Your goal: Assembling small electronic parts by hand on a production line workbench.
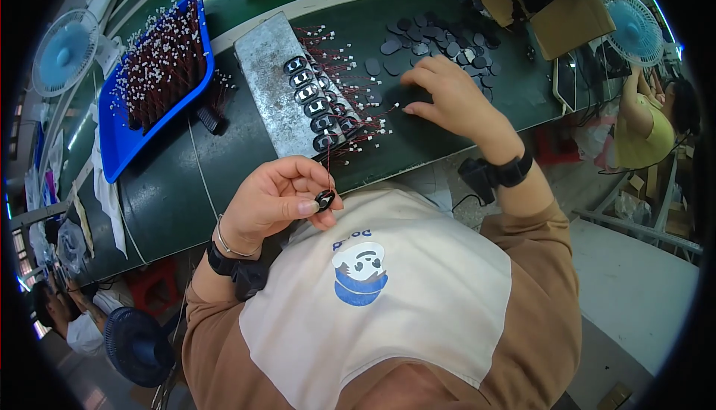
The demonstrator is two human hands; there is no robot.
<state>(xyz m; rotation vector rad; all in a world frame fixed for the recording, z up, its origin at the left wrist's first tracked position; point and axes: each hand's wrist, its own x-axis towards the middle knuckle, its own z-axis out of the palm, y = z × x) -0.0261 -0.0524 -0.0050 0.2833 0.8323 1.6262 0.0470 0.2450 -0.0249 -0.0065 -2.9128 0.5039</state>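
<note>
My left hand (280,197) pinches a small black oval part (324,200) between thumb and fingers, in front of my chest. A thin dark red wire rises from this part toward the workbench. Above the bench my right hand (451,97) has thumb and forefinger apart, with nothing visible between them. Loose black oval pads (440,37) lie scattered just beyond it. To its left is a grey metal plate (265,52), set at a slant. Similar black oval parts (310,95) line its right side, their red wires and white connectors (365,101) spilling onto the bench.
A blue tray (112,153) at left holds many red wires with white connectors. Beside it lies a dark wired bundle (212,120). An open cardboard box (574,22) stands far right, near a flat device (564,86). Fans (634,30) and other people (649,130) are around the bench.
</note>
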